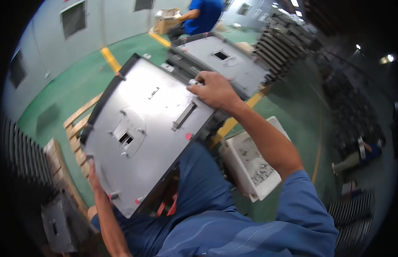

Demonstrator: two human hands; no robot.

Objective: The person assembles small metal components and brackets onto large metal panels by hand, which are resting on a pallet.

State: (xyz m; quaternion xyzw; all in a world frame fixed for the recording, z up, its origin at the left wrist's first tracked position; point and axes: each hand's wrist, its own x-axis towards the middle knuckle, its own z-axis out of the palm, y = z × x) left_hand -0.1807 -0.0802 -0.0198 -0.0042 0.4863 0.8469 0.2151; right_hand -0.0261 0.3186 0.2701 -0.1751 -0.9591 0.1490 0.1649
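Note:
A large grey sheet-metal panel (160, 115) lies tilted above my lap. It has a dark rim on its far left side, a square cutout, a slotted bar and several red-tipped posts. My left hand (93, 176) grips the panel's near left edge, its fingers partly hidden. At the far right edge my right hand (216, 92) is closed, with a small pale cylindrical piece (194, 82) between thumb and fingers. Whether that piece is fixed to the panel I cannot tell.
A similar panel (207, 49) rests on a stack beyond. Right of my knee stands a white bin (246, 167) of small metal parts. Wooden pallets (74, 132) and stacked dark parts (23, 150) are at left. A person in blue (203, 17) sits by a carton (164, 23).

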